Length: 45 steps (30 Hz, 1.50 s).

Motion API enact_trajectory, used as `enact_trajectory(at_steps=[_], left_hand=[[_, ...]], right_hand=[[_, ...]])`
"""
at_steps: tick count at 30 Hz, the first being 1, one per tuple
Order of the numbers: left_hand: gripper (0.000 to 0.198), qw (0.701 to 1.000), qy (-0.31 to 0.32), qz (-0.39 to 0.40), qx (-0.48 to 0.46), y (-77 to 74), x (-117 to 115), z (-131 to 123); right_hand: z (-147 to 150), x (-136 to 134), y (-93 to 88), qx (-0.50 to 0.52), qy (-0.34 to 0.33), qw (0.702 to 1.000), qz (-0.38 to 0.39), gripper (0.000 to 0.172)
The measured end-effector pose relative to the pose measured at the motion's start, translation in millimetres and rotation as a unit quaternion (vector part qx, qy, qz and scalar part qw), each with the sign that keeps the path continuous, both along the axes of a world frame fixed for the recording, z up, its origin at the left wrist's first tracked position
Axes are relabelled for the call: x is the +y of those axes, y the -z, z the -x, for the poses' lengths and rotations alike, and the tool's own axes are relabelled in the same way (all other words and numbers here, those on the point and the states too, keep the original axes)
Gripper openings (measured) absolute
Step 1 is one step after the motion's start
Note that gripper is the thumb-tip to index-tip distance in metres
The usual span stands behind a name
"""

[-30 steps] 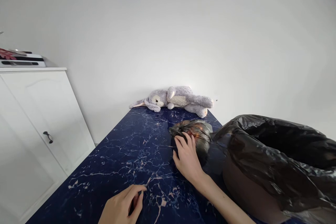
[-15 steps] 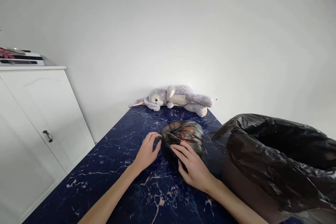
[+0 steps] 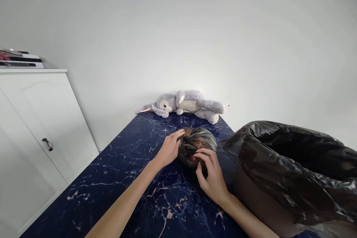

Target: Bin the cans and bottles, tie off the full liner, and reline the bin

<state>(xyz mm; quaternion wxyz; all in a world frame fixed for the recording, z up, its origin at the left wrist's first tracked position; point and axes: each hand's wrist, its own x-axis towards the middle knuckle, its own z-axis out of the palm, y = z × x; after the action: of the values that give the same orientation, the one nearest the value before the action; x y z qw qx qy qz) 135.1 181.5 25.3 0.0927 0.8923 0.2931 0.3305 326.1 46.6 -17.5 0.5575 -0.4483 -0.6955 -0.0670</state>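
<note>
A small, full black garbage bag [image 3: 198, 142], with its gathered plastic twisted together on the left part of its top, sits on the dark blue marbled table [image 3: 122, 182]. Orange and red contents show faintly through the stretched film. My left hand [image 3: 169, 149] grips the bag's left side, fingers together on the plastic and the thumb lower down. Against the front right of the bag, my right hand [image 3: 211, 174] is curled with bent fingers on the film. Parts of the bag's front are hidden behind the right fingers.
A bin [image 3: 259, 197] lined with a large black bag stands open at the right, near my right forearm. Along the wall at the table's far edge lies a grey plush bunny [image 3: 189, 104]. A white cabinet [image 3: 41, 119] stands at the left.
My left hand has moved up and right onto the bag. My right hand has shifted right and its fingers are more bent. The bag has turned slightly, its twist now further right.
</note>
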Motion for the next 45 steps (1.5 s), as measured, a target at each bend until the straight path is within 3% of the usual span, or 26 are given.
enact_trajectory(at_steps=[4, 10, 15, 19, 25, 27, 29, 33, 39, 43, 45], left_hand=[[0.046, 1.000, -0.007, 0.006, 0.000, -3.4, 3.2, -3.9], [0.033, 0.998, -0.030, 0.007, -0.048, -5.8, -27.0, 14.4], [0.020, 0.988, -0.067, 0.027, -0.137, -4.8, -46.9, 30.2], [0.024, 0.963, -0.108, 0.079, -0.234, -8.5, -49.9, 33.4], [0.027, 0.951, -0.024, 0.188, -0.246, -15.1, -64.1, 26.0], [0.028, 0.943, -0.022, 0.206, -0.262, -13.8, -66.5, 23.3], [0.028, 0.929, -0.046, 0.214, -0.298, -11.2, -63.7, 22.9], [0.030, 0.890, -0.129, 0.218, -0.379, -4.6, -42.5, 32.7], [0.036, 0.844, -0.237, 0.217, -0.430, 1.6, 0.4, 68.0], [0.029, 0.847, -0.300, 0.126, -0.421, 0.4, 7.0, 87.4], [0.034, 0.856, -0.321, 0.050, -0.402, -1.9, 1.1, 90.1]], right_hand=[[-4.9, 5.0, 3.2, 0.054, 0.052, 0.997, 0.015, 0.031], [-1.9, 5.5, 1.1, 0.080, 0.044, 0.995, 0.035, 0.032], [1.9, 4.4, -2.2, 0.106, 0.027, 0.993, 0.040, 0.031], [5.6, 4.4, -6.5, 0.111, 0.008, 0.993, 0.045, 0.031], [13.4, -0.5, -16.7, 0.071, -0.029, 0.996, 0.055, 0.038], [13.7, -0.8, -18.4, 0.064, -0.031, 0.996, 0.057, 0.027], [12.3, 0.1, -18.2, 0.067, -0.027, 0.996, 0.058, 0.010], [7.9, 2.1, -13.7, 0.097, -0.007, 0.993, 0.061, 0.016], [1.9, 4.8, -4.1, 0.177, 0.048, 0.980, 0.079, 0.020], [-3.2, 11.9, 5.1, 0.243, 0.087, 0.962, 0.093, 0.023], [-5.5, 15.3, 8.7, 0.263, 0.108, 0.954, 0.090, 0.023]])
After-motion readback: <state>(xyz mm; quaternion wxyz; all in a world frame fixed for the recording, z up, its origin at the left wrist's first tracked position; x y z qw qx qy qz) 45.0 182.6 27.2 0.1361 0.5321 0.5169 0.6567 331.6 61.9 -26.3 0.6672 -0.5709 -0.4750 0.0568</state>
